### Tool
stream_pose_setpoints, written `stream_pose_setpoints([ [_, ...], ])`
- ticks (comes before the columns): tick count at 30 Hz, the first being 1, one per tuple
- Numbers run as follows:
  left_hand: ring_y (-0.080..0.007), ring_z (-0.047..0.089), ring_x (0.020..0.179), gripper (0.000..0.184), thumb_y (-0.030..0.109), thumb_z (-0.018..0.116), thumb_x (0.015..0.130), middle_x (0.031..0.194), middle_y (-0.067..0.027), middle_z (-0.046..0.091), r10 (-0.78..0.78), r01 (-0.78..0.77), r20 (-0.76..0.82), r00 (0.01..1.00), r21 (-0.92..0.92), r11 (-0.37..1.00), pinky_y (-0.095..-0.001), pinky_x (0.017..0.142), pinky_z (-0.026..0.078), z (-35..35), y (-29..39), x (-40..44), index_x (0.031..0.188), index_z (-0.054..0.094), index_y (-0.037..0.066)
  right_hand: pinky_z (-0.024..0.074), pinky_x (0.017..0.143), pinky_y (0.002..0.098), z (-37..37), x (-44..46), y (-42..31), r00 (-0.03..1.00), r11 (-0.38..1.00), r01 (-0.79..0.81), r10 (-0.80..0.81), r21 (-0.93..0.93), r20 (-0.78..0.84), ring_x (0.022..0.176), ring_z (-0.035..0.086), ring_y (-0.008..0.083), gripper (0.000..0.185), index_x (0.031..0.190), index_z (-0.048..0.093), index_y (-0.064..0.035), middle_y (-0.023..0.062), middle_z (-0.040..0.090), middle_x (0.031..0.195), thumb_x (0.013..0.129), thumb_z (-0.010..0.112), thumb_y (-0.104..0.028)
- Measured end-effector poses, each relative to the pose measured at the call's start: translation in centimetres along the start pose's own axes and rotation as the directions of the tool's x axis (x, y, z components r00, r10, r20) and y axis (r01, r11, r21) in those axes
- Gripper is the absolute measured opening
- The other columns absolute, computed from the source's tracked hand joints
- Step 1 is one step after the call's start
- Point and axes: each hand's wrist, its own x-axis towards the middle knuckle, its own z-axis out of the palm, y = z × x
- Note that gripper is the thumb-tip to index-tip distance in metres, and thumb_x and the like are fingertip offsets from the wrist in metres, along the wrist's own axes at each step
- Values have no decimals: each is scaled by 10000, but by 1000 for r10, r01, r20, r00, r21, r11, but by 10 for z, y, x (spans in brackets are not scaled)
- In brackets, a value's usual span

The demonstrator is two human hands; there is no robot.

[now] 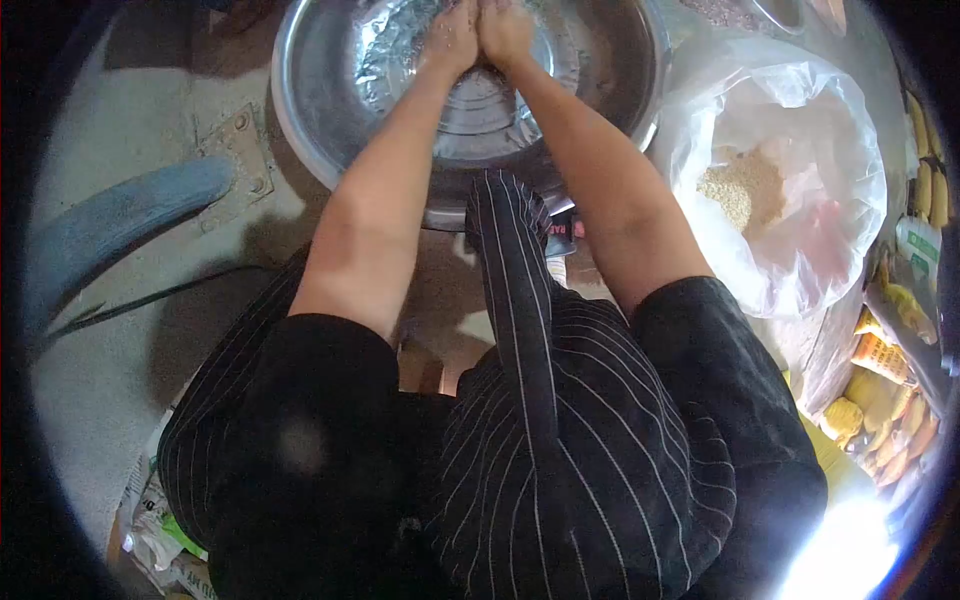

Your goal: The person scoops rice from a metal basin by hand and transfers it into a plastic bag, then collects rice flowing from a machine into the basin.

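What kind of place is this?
Maybe a spot for preparing food: there's a big metal basin, an open plastic bag of what looks like grain, and a yellow packet.

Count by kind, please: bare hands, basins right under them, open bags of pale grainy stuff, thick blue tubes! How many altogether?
Bare hands, left and right: 2
Wide round silver metal basin: 1
Open see-through plastic bag of pale grainy stuff: 1
Thick curved blue tube: 1
Total: 5

Left grip [453, 40] beside right grip [505, 35], round metal basin [325, 100], plastic bag [850, 165] holding grains [740, 190]
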Motion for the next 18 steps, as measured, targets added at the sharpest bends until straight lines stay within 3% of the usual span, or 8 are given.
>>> stream_pose_setpoints([
  [2, -325, 577, 966, 430, 306, 350, 930, 1039, -160, 618, -488, 489, 24, 872, -72, 870, -346, 908, 418, 2, 21, 5, 1146, 555, -4, 437, 811, 401, 16, -1, 7, 998, 998, -60, 60, -11, -29, 916, 577, 326, 342, 972, 568, 11, 158, 625, 955, 883, 362, -248],
  [3, -325, 577, 966, 430, 306, 350, 930, 1039, -160, 618, -487, 487, 18, 873, -75, 870, -346, 908, 418, 8, 26, 6, 1146, 555, -4, 442, 807, 389, 22, -4, 6, 968, 742, -205, 249, 639, 21, 904, 579, 293, 354, 962, 571, 5, 141, 622, 947, 883, 348, -258],
  [4, -292, 596, 910, 462, 344, 328, 939, 992, -135, 635, -588, 491, -81, 805, -465, 737, -335, 868, 439, 14, 33, 8, 1080, 596, -5, 448, 803, 376, 23, -4, 8, 918, 114, -235, 351, 965, 182, 892, 581, 261, 366, 953, 574, 0, 124, 620, 939, 883, 333, -267],
  [6, -212, 606, 867, 577, 423, 276, 952, 982, -112, 638, -772, 307, 0, 636, -917, 253, -296, 827, 462, 24, 32, 6, 983, 644, -21, 447, 809, 364, 12, -8, 5, 859, 12, -290, 443, 957, 254, 880, 576, 242, 373, 945, 579, -6, 111, 613, 931, 880, 325, -271],
  [7, -212, 606, 867, 577, 423, 276, 952, 982, -112, 638, -771, 301, -5, 637, -919, 254, -296, 827, 462, 27, 29, 4, 983, 644, -21, 446, 815, 352, 9, -13, 2, 780, -111, -332, 527, 937, 338, 869, 571, 222, 380, 938, 584, -11, 99, 606, 923, 878, 317, -276],
  [9, -237, 604, 877, 619, 459, 262, 948, 993, -131, 628, -857, 312, 252, 449, -943, -114, -312, 839, 470, 16, 39, 5, 969, 637, -33, 443, 833, 357, 7, -16, -1, 800, -160, -320, 483, 934, 357, 877, 569, 238, 351, 945, 581, -5, 118, 601, 933, 864, 342, -249],
  [17, -208, 620, 818, 582, 478, 304, 936, 930, -128, 637, -763, 154, 236, 602, -972, -179, -312, 725, 516, -34, 125, 41, 930, 657, 16, 439, 867, 341, -80, -8, -76, 826, -96, -235, 504, 967, 251, 928, 578, 261, 383, 976, 596, 17, 144, 614, 974, 828, 382, -265],
  [18, -193, 609, 746, 541, 455, 338, 929, 871, -105, 636, -745, 202, 287, 602, -958, -206, -289, 684, 503, -42, 147, 50, 951, 649, 13, 440, 872, 349, -96, -11, -73, 846, -213, -252, 425, 944, 322, 947, 580, 252, 367, 974, 595, 13, 138, 615, 990, 828, 385, -249],
])
